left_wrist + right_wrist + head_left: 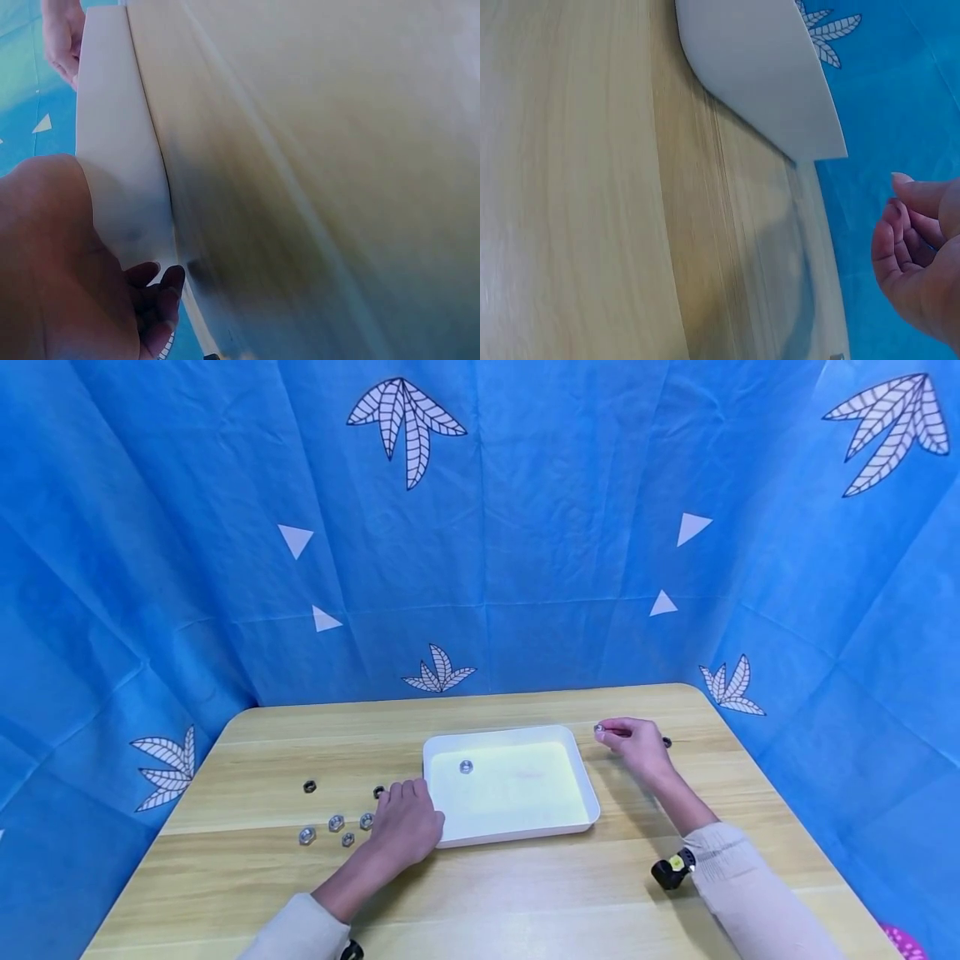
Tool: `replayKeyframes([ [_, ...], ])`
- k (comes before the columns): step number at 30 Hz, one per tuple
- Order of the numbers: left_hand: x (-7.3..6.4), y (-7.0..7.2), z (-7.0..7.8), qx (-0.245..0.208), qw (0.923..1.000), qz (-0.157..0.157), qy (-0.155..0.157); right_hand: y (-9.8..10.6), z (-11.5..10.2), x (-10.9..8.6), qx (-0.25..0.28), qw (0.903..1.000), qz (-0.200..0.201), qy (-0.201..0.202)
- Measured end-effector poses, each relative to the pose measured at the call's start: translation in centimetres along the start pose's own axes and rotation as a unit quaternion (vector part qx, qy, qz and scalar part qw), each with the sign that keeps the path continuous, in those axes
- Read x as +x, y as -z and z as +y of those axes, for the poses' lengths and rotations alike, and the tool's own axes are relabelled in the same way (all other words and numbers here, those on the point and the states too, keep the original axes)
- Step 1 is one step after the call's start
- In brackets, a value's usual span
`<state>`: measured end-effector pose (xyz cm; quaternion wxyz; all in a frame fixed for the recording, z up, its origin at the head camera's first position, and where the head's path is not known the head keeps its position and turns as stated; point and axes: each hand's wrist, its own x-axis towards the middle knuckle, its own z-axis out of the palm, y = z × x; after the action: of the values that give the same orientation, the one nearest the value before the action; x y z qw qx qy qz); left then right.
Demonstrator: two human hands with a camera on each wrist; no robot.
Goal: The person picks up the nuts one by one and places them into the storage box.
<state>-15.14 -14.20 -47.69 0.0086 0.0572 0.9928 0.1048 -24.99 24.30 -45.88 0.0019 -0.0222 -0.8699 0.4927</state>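
Observation:
A white rectangular tray [517, 838] lies on the table with one silver hex nut [466, 767] inside. My left hand [408, 822] holds the tray's near left corner; its curled fingertips [171, 279] show beside the tray wall in the left wrist view. Beyond the tray's right side, my right hand [636, 747] pinches a small silver nut [599, 727] between thumb and fingertips, above the table. That nut is hidden in the right wrist view. Just behind the right hand lies a black nut [667, 742]. Another black nut [378, 792] sits close to the left hand's fingers.
Several silver nuts [336, 823] are scattered on the wooden table [525, 902], left of the left hand. A black nut [310, 786] lies farther back there. Blue cloth [525, 568] with leaf prints hangs behind the table and at both sides.

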Motion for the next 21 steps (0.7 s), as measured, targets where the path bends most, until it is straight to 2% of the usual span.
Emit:
replayKeyframes([
  [14, -0.2, -0.1, 0.1, -0.005, 0.9999, -0.008, 0.007, -2.2, -1.7, -0.1, 0.017, 0.9992, -0.021, 0.030],
  [21, 0.1, 0.0, 0.1, 0.006, 1.0000, -0.006, -0.001, -3.2, -2.3, -0.1, 0.028, 0.9984, -0.036, 0.034],
])
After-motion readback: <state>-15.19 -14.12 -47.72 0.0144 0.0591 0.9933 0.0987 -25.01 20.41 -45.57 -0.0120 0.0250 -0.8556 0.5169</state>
